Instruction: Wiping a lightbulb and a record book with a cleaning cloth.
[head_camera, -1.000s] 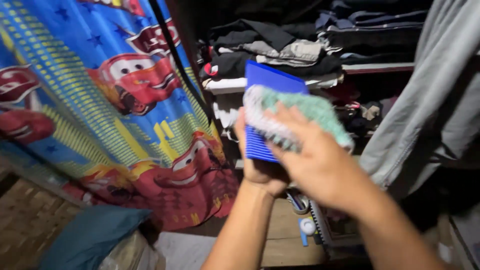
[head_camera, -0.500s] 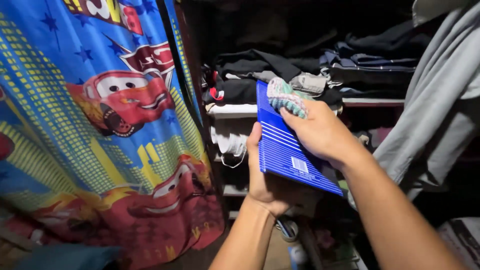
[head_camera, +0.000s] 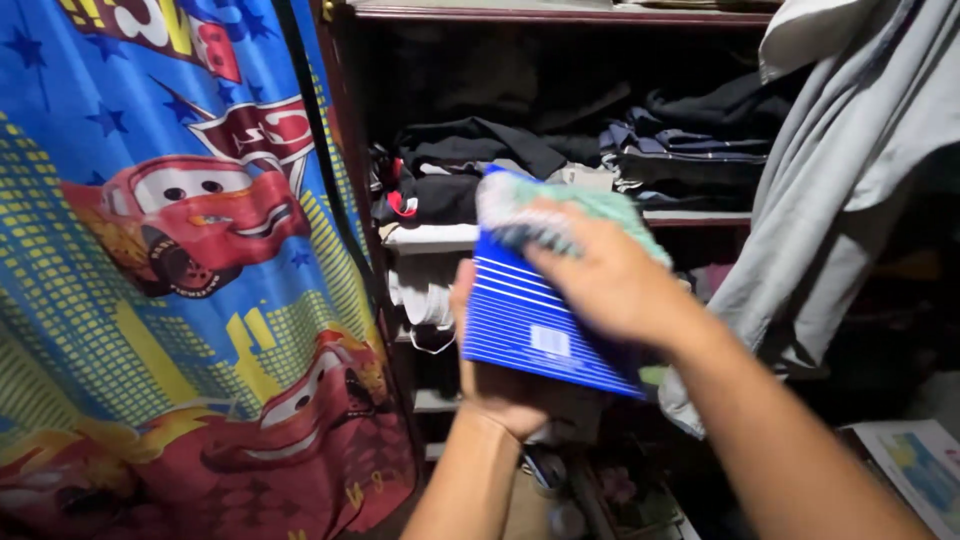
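The notebook (head_camera: 535, 325) has a smooth, slightly glossy blue card cover; the rag (head_camera: 560, 215) is fuzzy knitted cloth; the curtain (head_camera: 170, 260) is thin, sheeny printed fabric.

A thin blue booklet (head_camera: 530, 320) carries fine white stripes. The fuzzy cloth (head_camera: 560, 215) is mint green and white. The hanging fabric curtain (head_camera: 160, 280) shows red cartoon cars on blue and yellow.

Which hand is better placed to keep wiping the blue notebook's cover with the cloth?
Right, probably. The right hand presses the green cloth on the blue notebook near its top edge. The left hand is under the notebook, propping it from below.
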